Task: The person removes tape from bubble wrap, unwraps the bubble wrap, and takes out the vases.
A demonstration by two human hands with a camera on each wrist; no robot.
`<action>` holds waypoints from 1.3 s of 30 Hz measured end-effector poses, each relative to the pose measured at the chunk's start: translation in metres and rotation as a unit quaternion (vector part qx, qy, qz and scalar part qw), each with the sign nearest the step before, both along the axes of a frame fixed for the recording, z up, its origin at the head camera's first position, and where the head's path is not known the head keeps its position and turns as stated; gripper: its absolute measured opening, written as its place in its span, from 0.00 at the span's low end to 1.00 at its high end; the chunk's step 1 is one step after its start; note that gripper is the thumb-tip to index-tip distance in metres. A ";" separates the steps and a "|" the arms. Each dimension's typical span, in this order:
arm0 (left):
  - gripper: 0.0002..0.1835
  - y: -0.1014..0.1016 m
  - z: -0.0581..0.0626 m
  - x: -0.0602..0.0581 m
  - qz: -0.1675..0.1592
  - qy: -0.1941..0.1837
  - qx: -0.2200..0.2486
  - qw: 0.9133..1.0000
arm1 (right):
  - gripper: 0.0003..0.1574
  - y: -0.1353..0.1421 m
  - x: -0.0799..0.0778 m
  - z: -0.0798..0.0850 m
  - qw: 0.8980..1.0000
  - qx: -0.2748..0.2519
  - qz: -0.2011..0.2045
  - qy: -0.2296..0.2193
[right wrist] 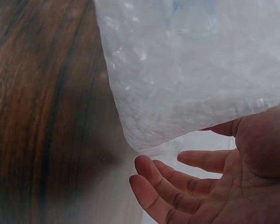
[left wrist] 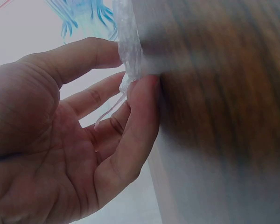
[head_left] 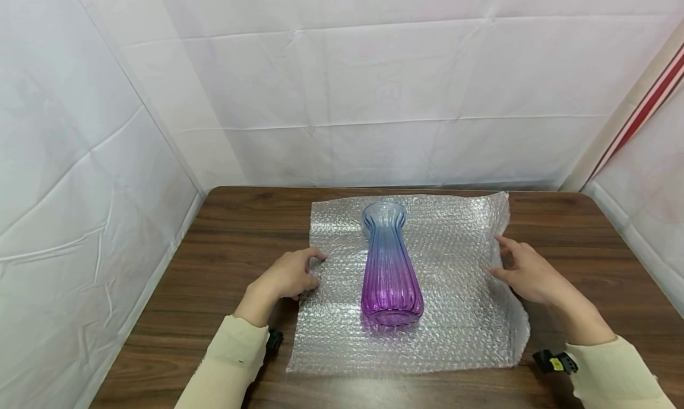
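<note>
A ribbed glass vase, blue at its flared mouth and purple at its base, lies on its side on a sheet of bubble wrap. The base points toward me. At the sheet's left edge, my left hand holds the plastic, thumb on one side and a curled finger on the other, as the left wrist view shows. My right hand is at the opposite edge, which lifts slightly. In the right wrist view its fingers are spread, with their tips right by the wrap's corner; the thumb is partly hidden behind the plastic.
Under the sheet is a dark wooden table with rounded far corners. White fabric walls enclose it at the back and sides. A red stripe runs down the back right corner. Both wrists wear small black devices below the cuffs.
</note>
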State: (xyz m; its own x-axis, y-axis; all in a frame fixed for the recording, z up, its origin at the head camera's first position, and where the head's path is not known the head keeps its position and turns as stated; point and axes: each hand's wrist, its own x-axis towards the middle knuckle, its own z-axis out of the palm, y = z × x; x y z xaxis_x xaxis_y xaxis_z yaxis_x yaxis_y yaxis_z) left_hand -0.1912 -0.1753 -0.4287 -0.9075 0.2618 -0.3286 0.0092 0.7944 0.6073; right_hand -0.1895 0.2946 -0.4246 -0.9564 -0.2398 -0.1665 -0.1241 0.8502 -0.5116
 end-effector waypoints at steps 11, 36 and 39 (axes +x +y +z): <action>0.29 0.000 0.000 0.000 0.001 0.000 0.002 1.000 | 0.51 0.007 -0.002 -0.004 1.000 0.013 0.000 -0.005; 0.30 0.000 0.001 -0.001 0.003 -0.005 -0.002 1.000 | 0.48 0.017 0.000 -0.016 1.000 0.030 -0.005 0.002; 0.29 0.000 0.000 -0.001 0.002 -0.006 -0.002 1.000 | 0.48 0.018 0.000 -0.017 1.000 0.027 -0.002 0.001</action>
State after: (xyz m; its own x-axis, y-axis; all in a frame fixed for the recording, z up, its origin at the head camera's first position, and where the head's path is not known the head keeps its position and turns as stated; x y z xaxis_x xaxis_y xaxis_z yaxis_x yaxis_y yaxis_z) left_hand -0.1925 -0.1752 -0.4286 -0.9044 0.2576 -0.3402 -0.0003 0.7969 0.6041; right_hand -0.1892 0.3129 -0.4414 -0.9578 -0.2260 -0.1776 -0.1208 0.8771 -0.4648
